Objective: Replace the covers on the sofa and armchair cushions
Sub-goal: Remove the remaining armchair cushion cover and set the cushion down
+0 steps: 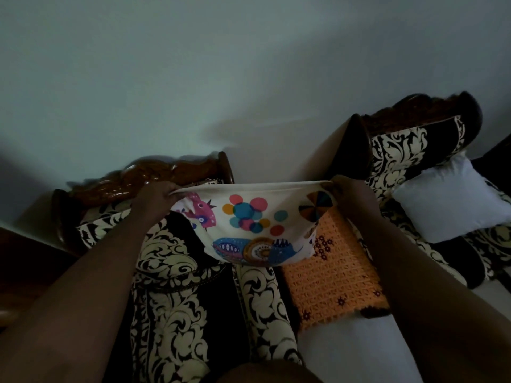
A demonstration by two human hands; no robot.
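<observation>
Cushion cover (253,225), white with bright dots and fish-like creatures, hangs stretched between both hands above the seats. Left hand (157,196) pinches its top left corner and right hand (349,193) pinches the top right, fingers curled round the hem. Below lie a patterned armchair (177,272), an orange crocheted mat (331,280) and a bare white cushion (450,200) on the neighbouring chair.

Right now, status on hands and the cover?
Left hand and right hand grip printed cover by top corners, stretched between them. Bare white cushion waits on armchair. Nothing blocking.
</observation>
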